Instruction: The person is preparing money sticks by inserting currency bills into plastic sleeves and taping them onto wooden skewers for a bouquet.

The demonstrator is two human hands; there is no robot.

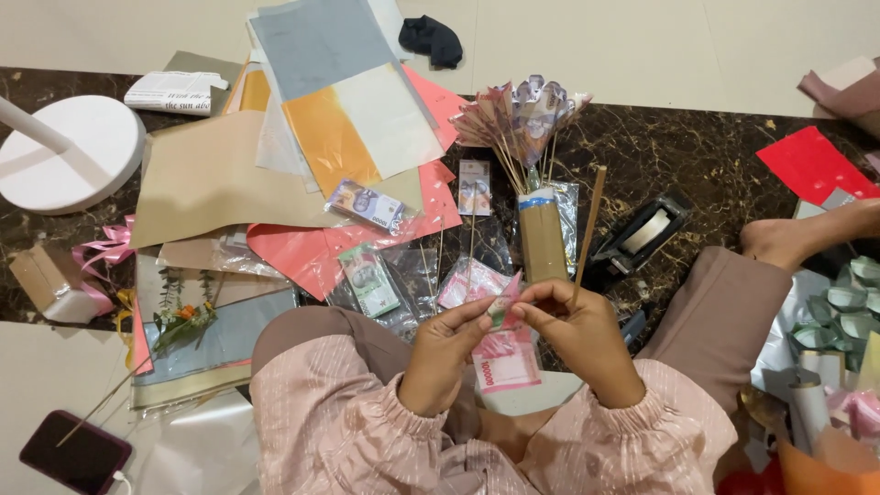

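My left hand and my right hand meet in front of me, both pinching a small folded pink banknote. My right hand also grips a thin wooden stick that rises upright from my fingers. Just beyond stands a brown cylinder holding a bouquet of folded banknotes on sticks. More pink banknotes lie on my lap, under my hands.
Sheets of coloured paper are piled at the far left, with bundles of banknotes on them. A tape dispenser sits at the right, a white round base at the left, a phone near left, red paper far right.
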